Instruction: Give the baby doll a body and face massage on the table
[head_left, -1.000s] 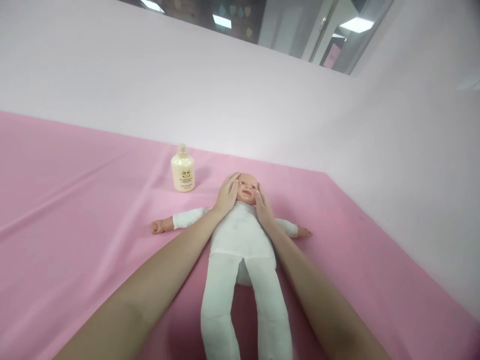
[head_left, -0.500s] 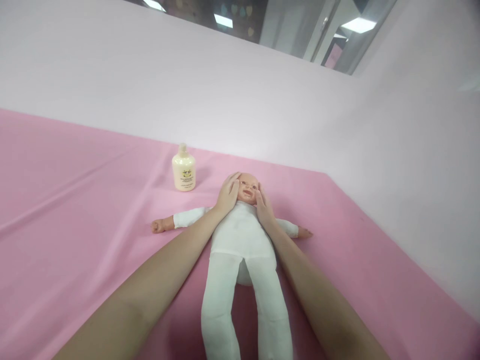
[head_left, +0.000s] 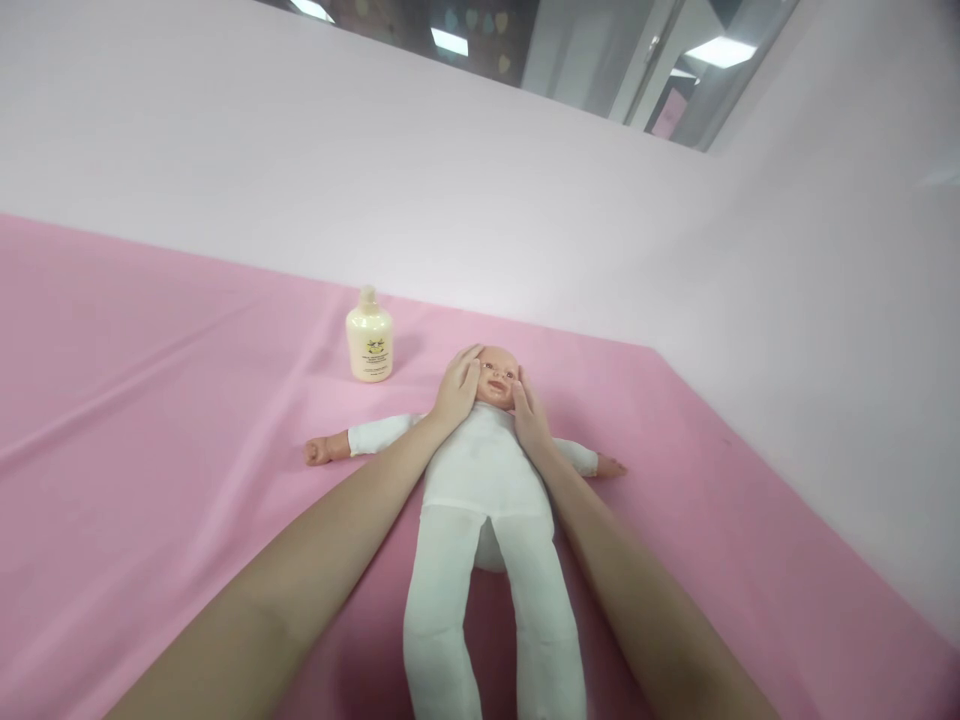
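Note:
A baby doll [head_left: 491, 460] with a soft white cloth body lies on its back, its head away from me and its legs toward me. My left hand [head_left: 456, 385] rests along the left side of the doll's head [head_left: 496, 372], fingers stretched out and flat against it. On the other side, my right hand [head_left: 529, 412] touches the cheek with its fingers extended and its thumb near the mouth. Both palms face inward, so the sides of the head are covered. The doll's arms stick out sideways beyond my forearms.
A cream-coloured bottle [head_left: 370, 340] with a dark printed label stands upright to the left of the doll's head. Pink cloth [head_left: 187, 400] with some creases covers the surface. White walls [head_left: 480, 200] rise behind and at the right, with a window [head_left: 600, 60] above.

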